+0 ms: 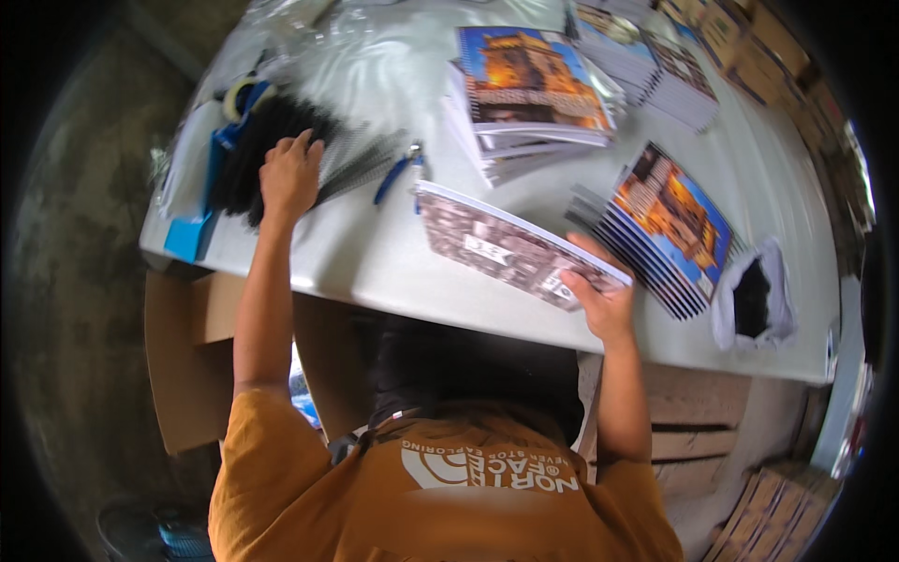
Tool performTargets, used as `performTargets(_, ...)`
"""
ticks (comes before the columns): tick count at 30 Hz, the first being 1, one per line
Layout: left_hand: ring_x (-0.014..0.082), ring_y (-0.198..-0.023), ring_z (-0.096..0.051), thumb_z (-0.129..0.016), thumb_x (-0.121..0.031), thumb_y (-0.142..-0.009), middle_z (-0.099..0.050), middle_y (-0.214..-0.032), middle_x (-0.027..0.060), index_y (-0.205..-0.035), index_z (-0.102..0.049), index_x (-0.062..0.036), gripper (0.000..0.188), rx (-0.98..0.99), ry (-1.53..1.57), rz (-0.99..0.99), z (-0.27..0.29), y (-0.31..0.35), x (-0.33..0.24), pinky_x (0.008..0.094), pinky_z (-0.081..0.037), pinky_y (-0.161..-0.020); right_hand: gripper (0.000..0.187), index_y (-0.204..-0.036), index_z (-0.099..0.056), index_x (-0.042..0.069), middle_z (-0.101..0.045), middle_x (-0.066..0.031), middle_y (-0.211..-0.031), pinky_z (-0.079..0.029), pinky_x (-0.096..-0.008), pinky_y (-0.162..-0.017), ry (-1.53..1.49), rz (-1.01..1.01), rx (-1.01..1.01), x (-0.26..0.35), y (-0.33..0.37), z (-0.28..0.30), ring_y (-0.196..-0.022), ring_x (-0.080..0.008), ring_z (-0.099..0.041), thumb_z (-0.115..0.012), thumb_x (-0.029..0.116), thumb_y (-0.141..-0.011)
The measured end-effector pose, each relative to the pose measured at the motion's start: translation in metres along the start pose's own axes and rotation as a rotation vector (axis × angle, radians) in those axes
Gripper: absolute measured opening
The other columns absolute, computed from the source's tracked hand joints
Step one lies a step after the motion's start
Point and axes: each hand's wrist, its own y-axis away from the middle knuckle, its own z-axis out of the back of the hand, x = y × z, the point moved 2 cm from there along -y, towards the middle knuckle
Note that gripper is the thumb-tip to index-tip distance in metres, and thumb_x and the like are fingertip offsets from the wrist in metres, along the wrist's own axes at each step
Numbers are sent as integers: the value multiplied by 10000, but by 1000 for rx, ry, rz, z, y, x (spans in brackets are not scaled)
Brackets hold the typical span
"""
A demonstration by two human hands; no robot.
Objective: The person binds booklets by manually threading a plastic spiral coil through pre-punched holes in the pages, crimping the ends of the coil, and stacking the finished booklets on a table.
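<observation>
My right hand [607,298] grips one end of a book [506,245] with a grey photo-patterned cover, thumb on its face and fingers behind. The book is tilted above the table's front edge, its white page edge upward. On the left, my left hand [292,178] rests at a heap of black binding coils [262,150]. Its fingers are curled, and whatever lies between them cannot be made out. Blue-handled pliers [401,175] lie between the coils and the book. Right of the book, a fanned stack of spiral-bound books [676,225] with orange and blue covers lies flat.
A taller pile of books [534,84] stands at the back, with more bound stacks [646,70] beyond it. A white bag [757,295] with a dark opening sits at the right. A tape dispenser [242,103] is behind the coils. Below the table edge is an open cardboard box [178,365].
</observation>
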Motion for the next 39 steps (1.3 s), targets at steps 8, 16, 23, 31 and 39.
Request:
performTargets(8, 118, -653, -381, -419, -405, -950, -440, -722, 19, -878, -544, -26, 405, 390, 871, -137, 45, 39, -72, 258, -370, -629, 327, -1116, -586, -34, -621, -87, -1059, -445, -226, -820, -1, 67, -79, -7, 1, 3, -908, -94, -574, -629, -50, -792)
performTargets(16, 70, -629, -341, -463, -342, -946, -448, -713, -14, -840, -538, -22, 345, 525, 1008, -170, 57, 58, -98, 214, -324, -579, 307, -1100, -599, -33, -632, -91, -1047, -452, -220, -802, -37, 53, -77, -3, -1, 1, -881, -89, -581, -630, -43, -794)
performTargets(23, 48, -711, -458, -582, -195, -892, -509, -779, -12, -887, -549, -27, 171, 566, 1194, -121, 62, 45, -104, 208, -400, -631, 260, -1055, -627, -34, -657, -132, -1022, -466, -230, -791, 44, 79, 32, 3, 0, 2, -851, -111, -607, -633, -29, -795)
performTargets(31, 235, -916, -528, -677, -158, -775, -534, -1145, 95, -1175, -522, -45, 444, 475, 555, -631, 101, 30, -110, 339, -384, -866, 287, -1083, -618, -14, -658, -101, -1008, -472, -237, -767, -133, -25, -27, -14, 9, -4, -835, -98, -595, -641, -10, -797)
performTargets(39, 255, -992, -510, -744, -148, -681, -570, -999, 66, -961, -584, -55, 335, 280, 254, -770, 122, 33, -122, 351, -348, -893, 265, -1079, -627, 2, -656, -110, -1046, -502, -258, -769, 162, 94, 101, 7, 7, -21, -880, -156, -646, -582, -28, -819)
